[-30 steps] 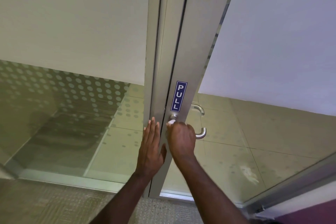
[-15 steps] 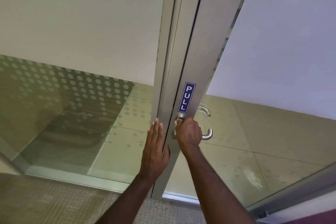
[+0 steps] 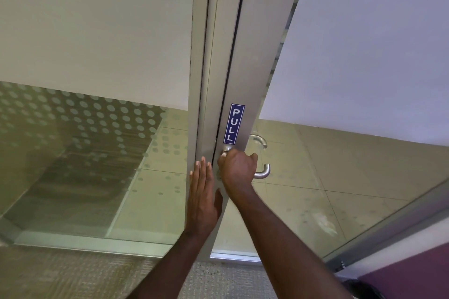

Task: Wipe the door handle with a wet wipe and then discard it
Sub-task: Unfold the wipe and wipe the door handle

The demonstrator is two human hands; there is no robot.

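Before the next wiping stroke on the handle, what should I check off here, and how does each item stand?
1. Right hand closed around the near handle: ok.
2. Wipe under that hand: cannot tell, hidden in this frame.
3. Left hand flat on the frame, steadying: ok.
4. Door open far enough to reach: ok.
5. Far handle behind the glass wiped: cannot tell.
6. Bin for discarding in view: not ok.

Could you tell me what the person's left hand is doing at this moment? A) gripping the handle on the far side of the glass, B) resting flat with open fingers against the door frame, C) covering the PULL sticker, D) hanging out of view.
B: the left hand lies flat, fingers extended, on the metal door frame, beside the right hand.
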